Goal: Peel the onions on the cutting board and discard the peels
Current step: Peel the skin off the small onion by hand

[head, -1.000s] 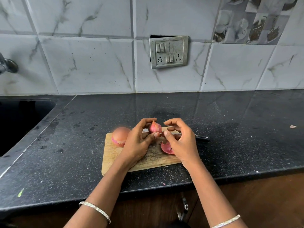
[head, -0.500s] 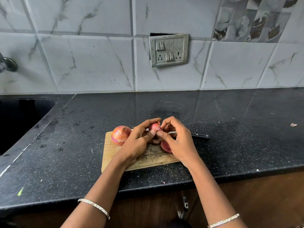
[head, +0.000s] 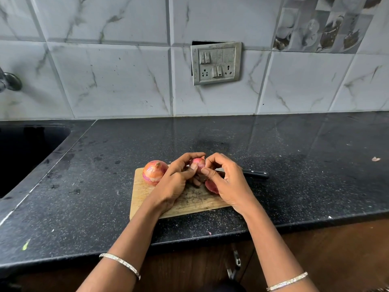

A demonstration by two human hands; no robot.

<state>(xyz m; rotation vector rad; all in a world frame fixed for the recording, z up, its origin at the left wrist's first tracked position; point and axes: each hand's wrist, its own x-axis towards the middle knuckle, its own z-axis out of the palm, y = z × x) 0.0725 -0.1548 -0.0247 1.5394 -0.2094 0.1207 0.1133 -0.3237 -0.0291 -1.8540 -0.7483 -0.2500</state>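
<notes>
Black speckled stone made up your countertop (head: 294, 175), backed by pale marble-look wall tiles (head: 109, 81) with a grey switch-and-socket plate (head: 216, 63) set into them. A dark sink (head: 25, 152) was sunk into the counter at your far left, with part of a metal tap (head: 9, 82) showing above it.

Your wooden cutting board (head: 147, 199) lay near the front edge of the counter. You held a small pinkish onion (head: 197, 163) raised above the board, between both hands. Your left hand (head: 176, 184) curled round it from the left, thumb pressed to its near side and fingers wrapped over the top and back. Your right hand (head: 227, 182) met it from the right, thumb and forefinger pinching at its skin near the pointed tip.

A larger onion (head: 154, 172), papery skin on, sat on the board's far left corner, just beside your left hand. A reddish onion piece (head: 211, 186) lay on the board under your right hand, mostly hidden, so you could not tell peel from flesh. A black-handled knife (head: 255, 174) lay behind your right hand, its handle pointing right and its blade covered.

A small pale scrap (head: 375, 159) lay on the counter far right, well apart from the board. You wore a thin bangle on each wrist.
</notes>
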